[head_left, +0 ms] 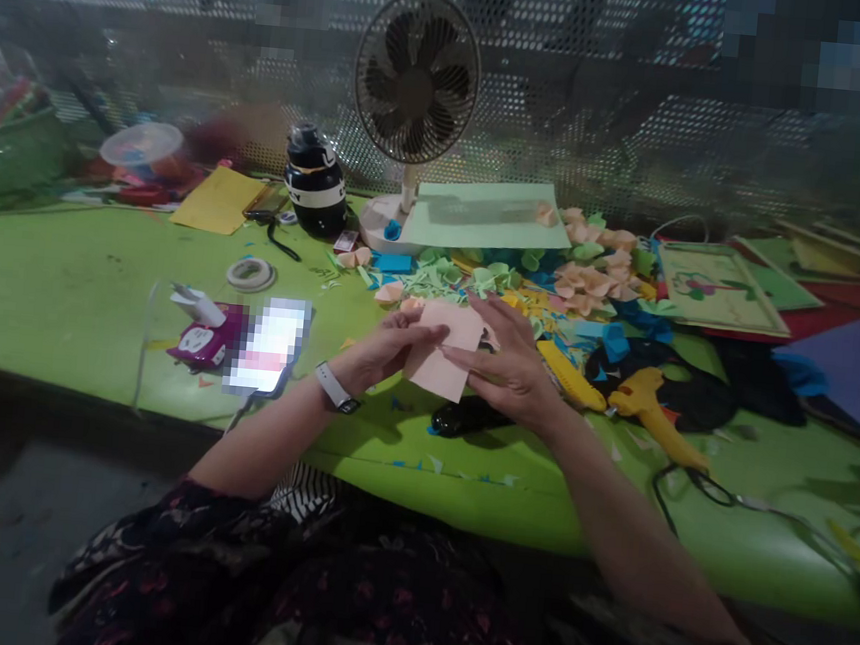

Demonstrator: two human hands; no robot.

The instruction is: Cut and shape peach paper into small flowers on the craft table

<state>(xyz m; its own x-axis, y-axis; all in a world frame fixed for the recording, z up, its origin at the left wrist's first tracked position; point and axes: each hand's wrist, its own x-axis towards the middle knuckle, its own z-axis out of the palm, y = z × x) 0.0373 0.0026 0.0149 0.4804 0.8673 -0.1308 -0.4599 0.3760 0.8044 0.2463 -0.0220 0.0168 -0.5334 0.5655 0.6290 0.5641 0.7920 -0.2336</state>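
A piece of pale pink paper (436, 375) is held up over the front of the green table. My left hand (387, 347), with a watch at the wrist, pinches its left side, thumb on the near face. From the right, my right hand (513, 365) grips the same paper, one digit lying across its face and the other fingers stretched along its far edge. Below the hands lies a black object (459, 417), partly covered by my right hand. Just right of that hand rests a yellow tool (570, 375), possibly a cutter.
Behind the hands spread green paper scraps (434, 275) and peach paper flowers (592, 276). A fan (416, 90) stands at the back beside a black bottle (315, 187). A yellow glue gun (655, 412) with cables lies right. Left are a phone (269, 349) and a tape roll (251, 274).
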